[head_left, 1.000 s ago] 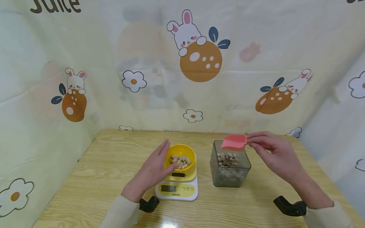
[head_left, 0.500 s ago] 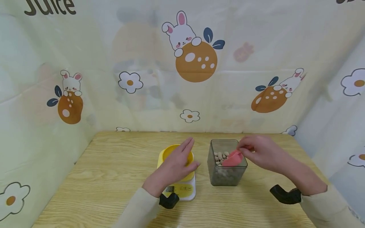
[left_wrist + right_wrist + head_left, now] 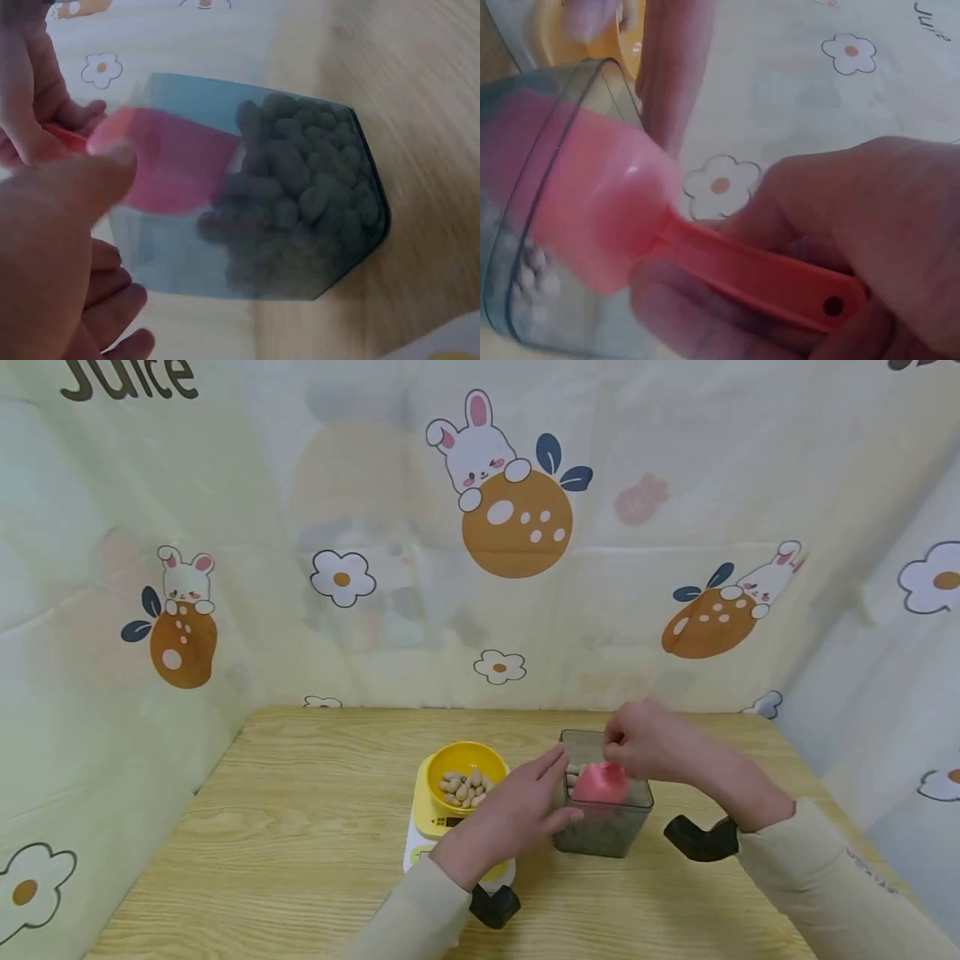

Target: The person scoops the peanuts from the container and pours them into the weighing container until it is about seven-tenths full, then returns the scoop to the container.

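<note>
A pale cloth (image 3: 405,689) printed with rabbits, fruit and flowers hangs behind the wood-grain worktop (image 3: 300,827), and from my remote post I have both hands in view over it. I see the right hand (image 3: 660,745) clamped on the pink scoop (image 3: 603,783), thumb and fingers round its handle (image 3: 757,276), with the blade tipped steeply down inside the clear grey box (image 3: 600,838). I read that pitch as the reason the grip is high: the knuckles sit above the rim while the blade's edge points at the nuts (image 3: 292,169). The left hand (image 3: 513,814) is at the box's left side, fingers straight, thumb apart, gripping nothing; I take it as there to steady or guard the box, though I cannot tell whether it touches the wall. Just left of the box stands the kitchen scale (image 3: 430,817), the yellow bowl (image 3: 483,758) upright on top with a smaller heap of nuts (image 3: 461,790) inside, probably so the scale bears their weight. I judge that having box and bowl side by side suits the reach. The left wrist blocks the display, so I get no reading.
</note>
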Action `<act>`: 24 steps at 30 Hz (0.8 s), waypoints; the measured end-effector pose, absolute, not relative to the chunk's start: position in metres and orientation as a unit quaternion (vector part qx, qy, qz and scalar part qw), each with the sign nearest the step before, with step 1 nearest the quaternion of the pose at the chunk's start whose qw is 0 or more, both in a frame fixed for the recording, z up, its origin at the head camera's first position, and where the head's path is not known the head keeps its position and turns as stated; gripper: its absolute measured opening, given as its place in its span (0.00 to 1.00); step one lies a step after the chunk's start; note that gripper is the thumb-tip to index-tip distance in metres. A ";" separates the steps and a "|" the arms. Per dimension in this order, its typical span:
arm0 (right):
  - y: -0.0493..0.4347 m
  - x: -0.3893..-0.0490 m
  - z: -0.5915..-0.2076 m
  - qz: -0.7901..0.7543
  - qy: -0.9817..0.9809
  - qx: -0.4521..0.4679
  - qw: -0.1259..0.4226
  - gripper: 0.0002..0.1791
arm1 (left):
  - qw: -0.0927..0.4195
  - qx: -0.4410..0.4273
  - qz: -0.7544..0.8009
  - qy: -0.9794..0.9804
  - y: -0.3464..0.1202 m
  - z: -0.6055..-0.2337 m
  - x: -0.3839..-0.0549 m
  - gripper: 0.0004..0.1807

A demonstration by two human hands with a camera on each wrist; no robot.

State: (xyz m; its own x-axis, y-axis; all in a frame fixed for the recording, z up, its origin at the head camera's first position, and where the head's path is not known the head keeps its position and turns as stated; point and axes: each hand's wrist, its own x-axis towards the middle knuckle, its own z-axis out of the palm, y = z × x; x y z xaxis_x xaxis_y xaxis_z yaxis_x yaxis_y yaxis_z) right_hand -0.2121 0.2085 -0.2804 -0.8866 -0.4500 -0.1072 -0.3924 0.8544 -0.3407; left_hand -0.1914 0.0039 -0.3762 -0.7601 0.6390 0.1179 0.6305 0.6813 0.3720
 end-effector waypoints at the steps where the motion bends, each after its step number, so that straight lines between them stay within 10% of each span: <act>1: 0.207 -0.212 -0.285 -0.155 0.958 -0.225 0.092 0.15 | -0.004 0.349 0.184 0.919 0.005 -0.378 -0.191 0.41; 13: 0.205 -0.189 -0.317 -0.158 0.949 -0.272 -0.036 0.15 | -0.151 0.349 0.048 0.924 0.008 -0.379 -0.184 0.35; 24: 0.225 -0.171 -0.349 -0.160 0.908 -0.318 -0.222 0.10 | -0.133 0.333 0.038 0.933 0.011 -0.376 -0.182 0.35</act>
State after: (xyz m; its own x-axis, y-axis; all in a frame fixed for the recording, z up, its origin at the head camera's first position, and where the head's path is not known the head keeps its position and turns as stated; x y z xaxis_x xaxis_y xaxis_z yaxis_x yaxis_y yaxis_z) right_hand -0.1710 0.2246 -0.3491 -0.6990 -0.5061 0.5052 -0.6481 0.7469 -0.1486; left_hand -0.1821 0.0110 -0.3758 -0.7432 0.6106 0.2735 0.6308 0.7758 -0.0181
